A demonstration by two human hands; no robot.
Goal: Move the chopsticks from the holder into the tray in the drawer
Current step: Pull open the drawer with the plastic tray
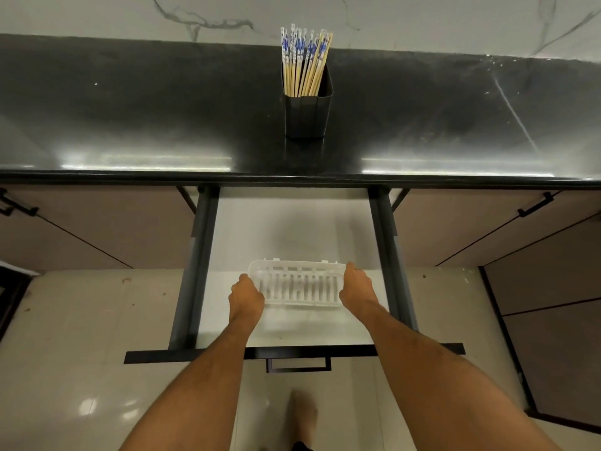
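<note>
Head camera view, looking down over a dark glossy tabletop [130, 118] and an open drawer [292, 242] pulled out beneath its front edge. A black rectangular holder [307, 115] stands upright on the tabletop, near the back wall. It holds a bundle of chopsticks [304, 65], pale wood with blue-and-white patterned tops, leaning slightly to the right. None have been moved yet.

Inside the drawer, on its pale floor, lies a white slotted plastic tray [297, 284]. The left hand [246, 296] holds the tray's left end, fingers curled around its edge. The right hand [356, 284] holds the right end the same way, its grip closed over the rim at the far corner. Whether the tray is lifted or resting on the drawer floor cannot be told. Both bare forearms reach in from the bottom of the view. A bare foot shows on the tiled floor below.

Likely risks from here: the light tray could slide or end up skewed if released unevenly, making the chopsticks lie crooked. The tall, narrow holder could tip if too many chopsticks are pulled out at an angle, and thin chopsticks may slip through the tray's slots or scatter across the drawer.
</note>
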